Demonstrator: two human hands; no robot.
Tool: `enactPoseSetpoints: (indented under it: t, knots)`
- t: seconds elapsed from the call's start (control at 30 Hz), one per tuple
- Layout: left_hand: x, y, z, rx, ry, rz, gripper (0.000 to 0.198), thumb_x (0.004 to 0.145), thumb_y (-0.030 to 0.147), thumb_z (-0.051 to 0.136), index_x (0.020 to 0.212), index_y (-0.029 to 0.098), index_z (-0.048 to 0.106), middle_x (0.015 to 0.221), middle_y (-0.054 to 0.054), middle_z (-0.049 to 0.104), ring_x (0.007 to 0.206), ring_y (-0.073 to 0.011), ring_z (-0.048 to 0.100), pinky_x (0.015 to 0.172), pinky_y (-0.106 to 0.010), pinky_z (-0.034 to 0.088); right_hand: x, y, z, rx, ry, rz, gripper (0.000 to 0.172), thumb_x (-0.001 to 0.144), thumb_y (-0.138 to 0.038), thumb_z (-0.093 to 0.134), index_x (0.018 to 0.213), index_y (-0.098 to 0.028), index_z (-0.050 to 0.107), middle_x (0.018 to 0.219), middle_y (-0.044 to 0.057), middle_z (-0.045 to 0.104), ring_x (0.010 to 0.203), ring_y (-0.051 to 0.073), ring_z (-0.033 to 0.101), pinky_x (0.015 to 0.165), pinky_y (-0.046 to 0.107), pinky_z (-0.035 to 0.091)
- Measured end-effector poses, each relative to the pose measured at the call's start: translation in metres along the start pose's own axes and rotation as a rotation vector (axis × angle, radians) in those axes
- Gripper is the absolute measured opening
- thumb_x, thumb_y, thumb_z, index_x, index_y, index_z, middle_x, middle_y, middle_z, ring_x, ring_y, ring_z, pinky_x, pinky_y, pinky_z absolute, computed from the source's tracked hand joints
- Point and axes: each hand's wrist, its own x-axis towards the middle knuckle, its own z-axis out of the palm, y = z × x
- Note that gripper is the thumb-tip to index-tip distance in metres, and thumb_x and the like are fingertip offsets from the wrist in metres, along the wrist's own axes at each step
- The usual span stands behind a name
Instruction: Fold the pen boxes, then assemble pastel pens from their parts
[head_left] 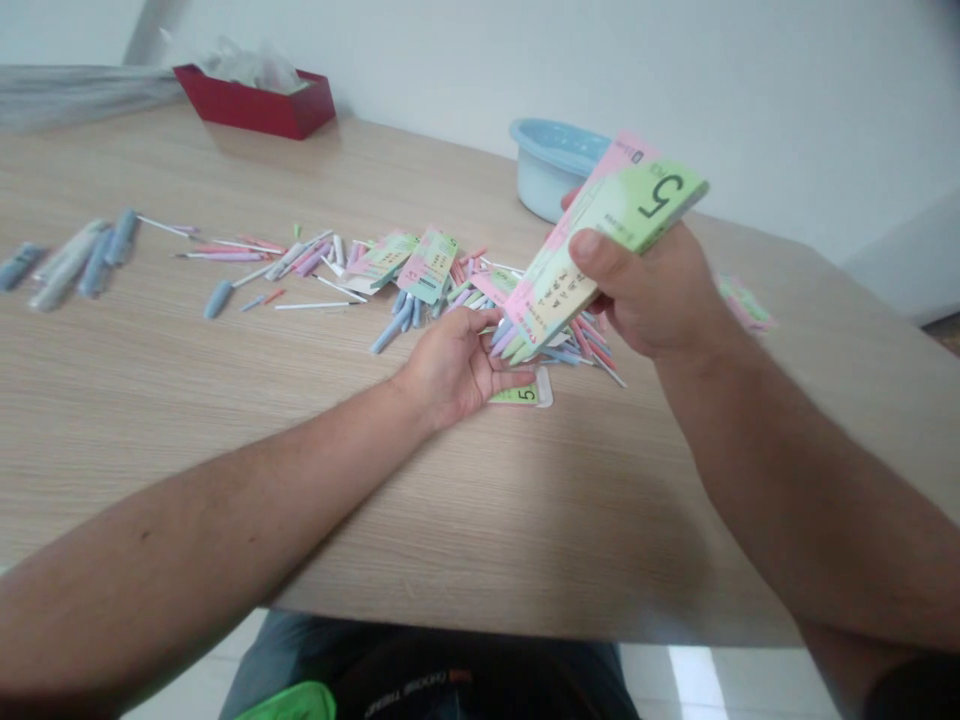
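My right hand [637,285] is closed around a pink, green and yellow pack of pens [592,245], marked with a large 5, raised and tilted above the table. Blue, purple and green pen ends poke out of its lower end. Just below them, my left hand [465,365] lies palm up with its fingers apart; whether its fingertips touch the pen ends, I cannot tell. Partly under the left fingers is another card pack [529,390], also marked 5. Behind both hands spreads a pile of loose pastel pens [585,340], with further printed cards [427,265] on it.
A light blue basin [540,180] stands behind the pack. At the back left is a red tray [255,108] with clear plastic in it. Blue and whitish pen bundles [71,265] and scattered refills lie on the left. Another pack [746,303] lies past my right wrist.
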Motion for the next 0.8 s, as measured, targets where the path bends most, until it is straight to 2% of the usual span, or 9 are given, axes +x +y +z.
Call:
enactPoseSetpoints:
  t: [0.13,0.2,0.3,0.4,0.5,0.57,0.63,0.73,0.8]
  knots:
    - [0.004,0.001,-0.003,0.023,0.039,0.018,0.035,0.097,0.026,0.067,0.131,0.019,0.068,0.103,-0.009,0.083,0.077,-0.0229,0.082,0.062,-0.035,0.073,0.008,0.002,0.003,-0.042,-0.025,-0.139,0.054,0.079,-0.06,0.102,0.113,-0.032,0.07,0.092,0.002,0.074,0.088,0.023,0.069,0.06,0.032,0.057]
    - [0.004,0.0,-0.004,0.067,0.05,0.031,0.028,0.099,0.029,0.069,0.125,0.02,0.069,0.1,-0.008,0.081,0.071,-0.0208,0.079,0.056,-0.031,0.07,0.013,0.007,-0.001,-0.032,-0.017,-0.145,0.053,0.08,-0.061,0.101,0.113,-0.031,0.071,0.089,0.001,0.072,0.08,0.02,0.066,0.056,0.031,0.053]
    - [0.003,0.001,-0.007,0.188,0.012,0.077,0.019,0.097,0.028,0.076,0.112,0.02,0.069,0.094,-0.006,0.078,0.066,-0.018,0.075,0.054,-0.029,0.067,0.02,0.012,-0.014,-0.002,0.027,-0.146,0.049,0.086,-0.065,0.093,0.114,-0.03,0.071,0.085,-0.001,0.07,0.073,0.018,0.064,0.053,0.03,0.048]
    - [0.0,0.008,-0.01,0.344,-0.051,0.072,0.034,0.09,0.027,0.087,0.116,0.021,0.067,0.1,-0.006,0.078,0.069,-0.0168,0.074,0.056,-0.028,0.065,0.025,0.018,-0.024,0.039,0.079,-0.135,0.047,0.089,-0.067,0.088,0.113,-0.031,0.07,0.085,0.001,0.07,0.079,0.021,0.069,0.057,0.032,0.052]
    - [-0.003,0.017,-0.012,0.713,-0.045,0.127,0.056,0.079,0.032,0.098,0.125,0.023,0.067,0.102,-0.007,0.077,0.072,-0.0188,0.073,0.052,-0.026,0.059,0.024,0.025,-0.025,0.07,0.127,-0.106,0.05,0.085,-0.067,0.091,0.112,-0.03,0.069,0.09,0.004,0.072,0.088,0.026,0.072,0.059,0.035,0.055]
    - [-0.004,0.022,-0.014,1.012,0.009,0.213,0.059,0.078,0.04,0.1,0.125,0.023,0.069,0.098,-0.007,0.076,0.068,-0.0212,0.07,0.048,-0.028,0.053,0.021,0.03,-0.022,0.081,0.154,-0.09,0.052,0.084,-0.068,0.09,0.112,-0.029,0.069,0.092,0.004,0.071,0.09,0.027,0.073,0.057,0.033,0.054]
    - [-0.005,0.025,-0.016,1.243,0.096,0.315,0.054,0.08,0.048,0.097,0.119,0.023,0.071,0.092,-0.007,0.074,0.066,-0.0237,0.067,0.052,-0.032,0.05,0.016,0.034,-0.017,0.085,0.169,-0.087,0.053,0.084,-0.069,0.088,0.112,-0.029,0.069,0.093,0.004,0.069,0.09,0.027,0.073,0.054,0.031,0.051]
    - [-0.006,0.028,-0.018,1.493,0.215,0.455,0.043,0.083,0.051,0.092,0.108,0.024,0.07,0.085,-0.006,0.07,0.075,-0.029,0.068,0.068,-0.038,0.052,0.008,0.04,-0.01,0.105,0.186,-0.093,0.053,0.084,-0.07,0.088,0.112,-0.029,0.07,0.09,0.003,0.067,0.083,0.024,0.072,0.05,0.028,0.047]
    - [-0.009,0.03,-0.016,1.672,0.242,0.448,0.038,0.089,0.051,0.085,0.11,0.024,0.068,0.088,-0.007,0.071,0.085,-0.0327,0.072,0.076,-0.041,0.054,0.003,0.044,-0.006,0.143,0.2,-0.107,0.053,0.083,-0.071,0.089,0.109,-0.028,0.07,0.086,0.002,0.066,0.074,0.021,0.07,0.046,0.028,0.044]
